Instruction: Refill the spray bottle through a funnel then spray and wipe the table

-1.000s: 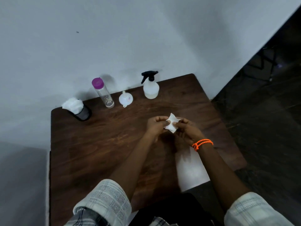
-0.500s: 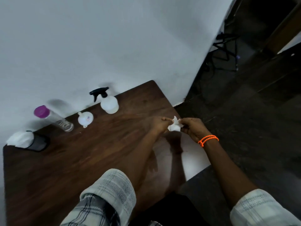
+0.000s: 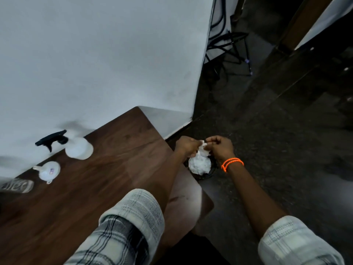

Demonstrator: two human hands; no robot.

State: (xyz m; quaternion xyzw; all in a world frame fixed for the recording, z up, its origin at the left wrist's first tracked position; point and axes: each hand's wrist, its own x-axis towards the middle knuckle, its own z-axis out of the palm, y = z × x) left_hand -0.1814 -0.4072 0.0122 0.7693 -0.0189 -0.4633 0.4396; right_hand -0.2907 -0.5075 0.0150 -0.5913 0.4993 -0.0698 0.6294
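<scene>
Clear bottle (image 3: 17, 186) cut off, blurred

Spray bottle (image 3: 78, 148) behind funnel (image 3: 49, 170) on table (image 3: 107, 169); bin (image 3: 202, 170) right of table

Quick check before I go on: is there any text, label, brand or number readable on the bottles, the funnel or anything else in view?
No text can be read.
Funnel: a small coloured sticker, too small to read.
Clear bottle at the left edge: pale markings, too blurred to read.
Spray bottle: no label visible.
Tissue held by both hands: no print.
</scene>
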